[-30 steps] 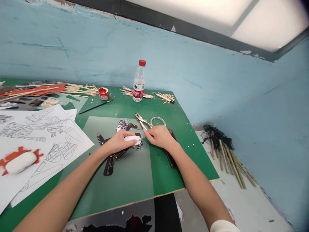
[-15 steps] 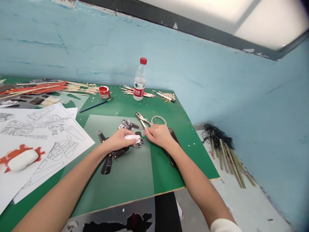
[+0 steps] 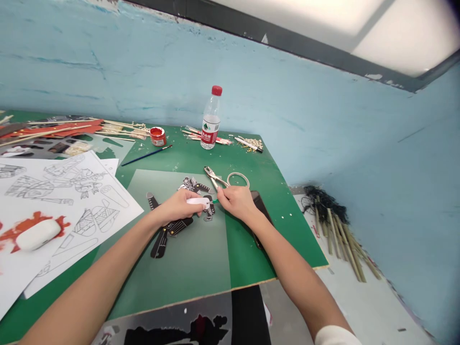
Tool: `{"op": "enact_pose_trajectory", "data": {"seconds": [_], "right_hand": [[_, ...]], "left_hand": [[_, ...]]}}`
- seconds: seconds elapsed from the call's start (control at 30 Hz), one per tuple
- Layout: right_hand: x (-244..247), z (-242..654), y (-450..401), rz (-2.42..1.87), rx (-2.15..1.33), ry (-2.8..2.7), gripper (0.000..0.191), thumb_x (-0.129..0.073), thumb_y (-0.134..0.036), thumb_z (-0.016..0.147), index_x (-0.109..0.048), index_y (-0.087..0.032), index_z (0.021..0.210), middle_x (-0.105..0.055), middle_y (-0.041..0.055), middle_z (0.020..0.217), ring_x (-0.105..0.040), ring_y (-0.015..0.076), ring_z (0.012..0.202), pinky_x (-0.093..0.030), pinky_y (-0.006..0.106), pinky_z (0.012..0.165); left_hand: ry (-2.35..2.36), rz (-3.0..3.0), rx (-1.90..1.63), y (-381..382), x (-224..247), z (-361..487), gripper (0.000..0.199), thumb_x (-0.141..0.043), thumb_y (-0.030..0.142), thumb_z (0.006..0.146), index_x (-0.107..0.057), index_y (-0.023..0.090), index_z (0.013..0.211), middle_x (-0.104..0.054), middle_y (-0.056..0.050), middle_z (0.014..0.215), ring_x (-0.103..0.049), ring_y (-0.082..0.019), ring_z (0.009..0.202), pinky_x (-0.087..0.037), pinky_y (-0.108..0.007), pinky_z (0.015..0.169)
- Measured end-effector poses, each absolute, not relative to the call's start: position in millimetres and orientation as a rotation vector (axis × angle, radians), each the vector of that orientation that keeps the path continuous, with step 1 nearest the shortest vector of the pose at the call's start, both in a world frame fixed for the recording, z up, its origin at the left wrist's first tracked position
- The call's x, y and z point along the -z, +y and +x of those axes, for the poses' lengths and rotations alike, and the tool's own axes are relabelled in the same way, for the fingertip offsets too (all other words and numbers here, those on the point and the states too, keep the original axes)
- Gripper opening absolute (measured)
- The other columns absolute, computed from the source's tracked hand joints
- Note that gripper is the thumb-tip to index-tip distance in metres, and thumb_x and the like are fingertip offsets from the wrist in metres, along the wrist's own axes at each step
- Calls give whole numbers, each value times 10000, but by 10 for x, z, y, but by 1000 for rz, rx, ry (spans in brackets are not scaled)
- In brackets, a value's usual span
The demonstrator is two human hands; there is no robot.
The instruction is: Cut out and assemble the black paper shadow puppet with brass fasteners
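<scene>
One green table (image 3: 283,249) bears one translucent sheet (image 3: 201,263), with a black figure's parts (image 3: 159,245) lying on it. Beyond stand one bottle (image 3: 210,124) and one smaller red paint jar (image 3: 158,137), with one brush (image 3: 147,155) near the jar. The person's two forearms reach forward and converge over the sheet's right half. The left hand (image 3: 182,207), palm down, has thumb and fingers clamped on one white piece (image 3: 197,202), held above the black parts. The right hand (image 3: 236,201), just beside, is curled round one slim green tool (image 3: 215,201), its tip aimed at the white piece's right end; whether they touch cannot be told.
</scene>
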State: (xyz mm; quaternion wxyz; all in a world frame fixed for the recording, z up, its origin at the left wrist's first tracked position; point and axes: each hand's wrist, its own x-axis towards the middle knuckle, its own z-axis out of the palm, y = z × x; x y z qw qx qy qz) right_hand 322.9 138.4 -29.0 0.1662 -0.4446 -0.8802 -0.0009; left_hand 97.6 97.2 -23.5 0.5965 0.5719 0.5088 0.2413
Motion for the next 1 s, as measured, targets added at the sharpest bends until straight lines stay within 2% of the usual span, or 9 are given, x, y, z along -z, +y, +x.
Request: {"op": "enact_pose_trajectory", "data": {"seconds": [0.17, 0.37, 0.53, 0.63, 0.77, 0.83, 0.9, 1.0], "right_hand": [[279, 3217, 1375, -1295, -116, -2476, 620, -367, -396, 1051, -563, -170, 508, -557, 46, 520, -384, 123, 496, -157, 303, 553], [261, 3233, 1382, -1298, -322, -2431, 620, -358, -424, 1036, -422, -190, 466, -362, -10, 462, -245, 111, 467, -154, 303, 552], [249, 3264, 1394, -1306, -450, -2324, 584, -359, -454, 1033, -304, -212, 505, -266, -29, 482, -230, 112, 477, -153, 317, 561], [221, 3279, 1391, -1297, -543, -2269, 564, -329, -492, 1054, -275, -222, 562, -281, -31, 501, -266, 118, 488, -172, 314, 561], [145, 3270, 1352, -1226, -635, -2234, 409, -365, -465, 1062, -381, -231, 727, -438, -26, 624, -411, 139, 577, -266, 275, 593], [119, 3243, 1315, -1195, -686, -2197, 342, -367, -436, 1066, -418, -231, 797, -481, -22, 684, -455, 146, 618, -314, 265, 620], [120, 3200, 1273, -1167, -770, -2190, 340, -362, -431, 1070, -450, -228, 811, -479, -26, 683, -465, 147, 625, -338, 263, 632], [165, 3128, 1223, -1128, -940, -2215, 374, -382, -448, 1068, -499, -218, 797, -468, -38, 630, -456, 141, 601, -338, 260, 619]], "left_hand": [[1166, 1280, -587, 966, 216, 973, 338, -745, 446, 804, -650, 155, 663, -512, 27, 555, -382, -74, 465, -229, -201, 431], [1092, 1197, -589, 973, 233, 950, 328, -775, 444, 803, -665, 146, 723, -571, 5, 613, -359, -59, 455, -209, -203, 411], [1095, 1195, -587, 984, 263, 934, 318, -768, 430, 816, -663, 140, 737, -576, 3, 614, -363, -55, 452, -216, -194, 404], [1087, 1191, -596, 983, 265, 937, 322, -769, 433, 821, -660, 139, 748, -576, 5, 625, -356, -50, 451, -220, -189, 404], [1025, 1077, -748, 987, 288, 993, 315, -725, 463, 853, -652, 157, 824, -592, 8, 679, -370, -48, 445, -213, -182, 401], [1000, 1012, -844, 994, 314, 1041, 365, -670, 521, 877, -653, 157, 862, -591, 7, 646, -413, -64, 430, -258, -193, 404], [1014, 988, -932, 1001, 342, 1090, 442, -644, 590, 870, -658, 148, 887, -611, -3, 638, -489, -94, 440, -363, -221, 439], [1053, 980, -1075, 999, 363, 1151, 520, -671, 652, 823, -669, 146, 942, -680, -21, 735, -600, -137, 549, -490, -266, 573]]}}
